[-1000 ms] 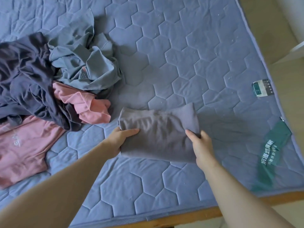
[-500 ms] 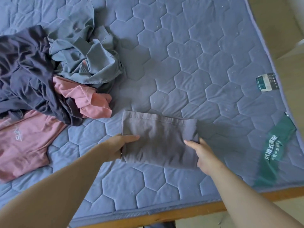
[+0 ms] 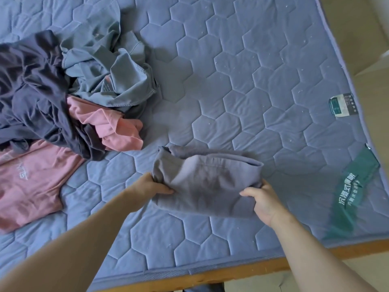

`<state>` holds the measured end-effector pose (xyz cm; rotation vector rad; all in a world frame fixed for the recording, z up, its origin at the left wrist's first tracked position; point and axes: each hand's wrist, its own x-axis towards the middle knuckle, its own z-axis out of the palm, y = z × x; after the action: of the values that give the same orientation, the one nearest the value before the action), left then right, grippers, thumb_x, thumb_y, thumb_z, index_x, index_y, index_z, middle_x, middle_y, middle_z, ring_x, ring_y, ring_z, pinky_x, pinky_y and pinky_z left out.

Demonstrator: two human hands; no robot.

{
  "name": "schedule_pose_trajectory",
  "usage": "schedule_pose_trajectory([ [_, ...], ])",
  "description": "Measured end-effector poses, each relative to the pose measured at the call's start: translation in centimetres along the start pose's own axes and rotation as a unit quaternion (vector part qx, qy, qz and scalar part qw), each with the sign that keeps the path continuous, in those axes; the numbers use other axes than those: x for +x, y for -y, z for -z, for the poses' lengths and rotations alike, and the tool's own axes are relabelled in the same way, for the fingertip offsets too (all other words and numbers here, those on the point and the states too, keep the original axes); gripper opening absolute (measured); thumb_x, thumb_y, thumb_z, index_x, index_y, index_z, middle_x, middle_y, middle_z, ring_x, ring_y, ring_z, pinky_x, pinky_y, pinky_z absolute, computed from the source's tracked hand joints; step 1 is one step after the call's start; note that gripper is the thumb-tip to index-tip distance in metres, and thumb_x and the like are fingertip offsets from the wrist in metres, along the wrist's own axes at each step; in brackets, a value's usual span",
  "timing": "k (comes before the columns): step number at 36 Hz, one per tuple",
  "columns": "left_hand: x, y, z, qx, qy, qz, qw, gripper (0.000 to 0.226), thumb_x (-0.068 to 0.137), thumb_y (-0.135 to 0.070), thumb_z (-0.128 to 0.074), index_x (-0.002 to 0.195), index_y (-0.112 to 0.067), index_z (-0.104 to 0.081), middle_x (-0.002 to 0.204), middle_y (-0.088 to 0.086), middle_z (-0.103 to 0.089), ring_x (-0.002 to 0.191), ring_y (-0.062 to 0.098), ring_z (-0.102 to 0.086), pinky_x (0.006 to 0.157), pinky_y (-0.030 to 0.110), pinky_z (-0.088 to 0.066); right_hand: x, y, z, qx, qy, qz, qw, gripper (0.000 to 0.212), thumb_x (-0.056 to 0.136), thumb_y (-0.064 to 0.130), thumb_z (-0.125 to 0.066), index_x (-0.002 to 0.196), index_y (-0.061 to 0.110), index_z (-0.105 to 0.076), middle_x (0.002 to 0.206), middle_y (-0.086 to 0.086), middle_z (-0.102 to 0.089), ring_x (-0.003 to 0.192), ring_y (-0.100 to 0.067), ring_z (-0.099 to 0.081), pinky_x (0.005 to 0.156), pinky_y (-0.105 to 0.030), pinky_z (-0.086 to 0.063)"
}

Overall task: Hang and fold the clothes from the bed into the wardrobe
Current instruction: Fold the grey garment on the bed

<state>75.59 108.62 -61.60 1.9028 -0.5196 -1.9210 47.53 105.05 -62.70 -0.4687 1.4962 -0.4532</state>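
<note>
Both my hands were on the folded grey garment (image 3: 207, 182), near the mattress's (image 3: 242, 85) front edge, about midway along it. My left hand (image 3: 150, 186) gripped its left end, thumb on top and the other fingers tucked under the cloth. My right hand (image 3: 264, 199) pinched the right end, thumb over the fabric, the rest underneath (fingertips hidden). The garment was folded into a rough rectangle; its near side looked lifted a little off the mattress, but I could not tell for sure.

Unfolded clothes sat in a heap toward the left edge: a dark navy garment (image 3: 31, 87), a grey-blue garment (image 3: 109, 68) crumpled beside it toward the middle, a pink piece (image 3: 113, 127) poking out between them, and a pink shirt with white lettering (image 3: 31, 182) lying flat near the front-left corner.

Near the right edge lay a small label (image 3: 342, 105), and a green tag with white characters (image 3: 353, 186) by the front-right corner. A wooden bed frame (image 3: 210, 278) showed along the front edge
</note>
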Motion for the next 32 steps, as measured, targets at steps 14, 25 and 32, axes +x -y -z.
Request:
schedule_pose_trajectory([
  [14,2.5,2.2,-1.9,0.234,-0.207,-0.002,0.950,0.043,0.086,-0.046,-0.059,0.115,-0.016,-0.047,0.097,-0.003,-0.056,0.095,0.023,-0.055,0.074,0.029,-0.037,2.5,-0.9,-2.5,-0.210,-0.173,0.067,0.960,0.064,0.078,0.026,-0.072,0.133,0.010,-0.044,0.130,-0.008,-0.054,0.118,-0.027,-0.052,0.101,-0.043,-0.041],
  [25,1.8,1.4,-5.7,0.506,-0.376,-0.287,0.722,0.053,0.074,-0.021,-0.063,0.126,-0.012,-0.055,0.123,0.017,-0.058,0.112,0.038,-0.056,0.095,0.056,-0.040,1.0,-0.6,-6.2,-0.527,-0.262,0.322,0.741,0.061,0.069,0.014,-0.076,0.127,0.019,-0.058,0.140,-0.014,-0.048,0.121,-0.038,-0.051,0.097,-0.053,-0.037],
  [32,5.2,2.0,-5.4,0.672,-0.201,-0.274,0.658,0.061,0.083,-0.057,-0.039,0.138,-0.031,-0.045,0.144,0.016,-0.042,0.132,0.042,-0.037,0.102,0.067,-0.024,4.4,-2.9,-6.0,-0.644,-0.142,0.204,0.723,0.060,0.092,0.046,-0.043,0.147,0.038,-0.022,0.158,-0.001,-0.014,0.145,-0.023,-0.013,0.107,-0.064,-0.007],
])
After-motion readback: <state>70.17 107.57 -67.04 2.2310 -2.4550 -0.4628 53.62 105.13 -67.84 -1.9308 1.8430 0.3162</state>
